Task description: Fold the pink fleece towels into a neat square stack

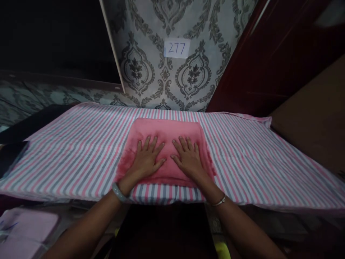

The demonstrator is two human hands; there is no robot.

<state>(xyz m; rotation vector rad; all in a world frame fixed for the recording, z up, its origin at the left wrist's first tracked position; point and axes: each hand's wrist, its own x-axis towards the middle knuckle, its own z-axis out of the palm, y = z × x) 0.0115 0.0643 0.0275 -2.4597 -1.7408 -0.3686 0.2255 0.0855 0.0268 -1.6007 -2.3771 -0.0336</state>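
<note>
A pink plush blanket (167, 129), folded into a thick rectangle, lies in the middle of a striped cloth (88, 144). Both palms press down on its top. On its left half rests my left hand (147, 158), fingers spread and pointing away from me, a pale bangle round the wrist. My right hand (189, 158) lies flat on the right half with its fingers apart, and a thin metal bracelet circles that wrist. The two thumbs point toward each other with a small gap between them. Darker, ruffled pile shows along the blanket's left and right edges.
Pink, grey and white stripes cover the table. A dark television screen (54, 39) stands at the back left. A paper marked 277 (176, 48) is on the patterned wall (167, 82). Dark red panelling (258, 64) rises at the right, and a pink padded item (29, 230) is at lower left.
</note>
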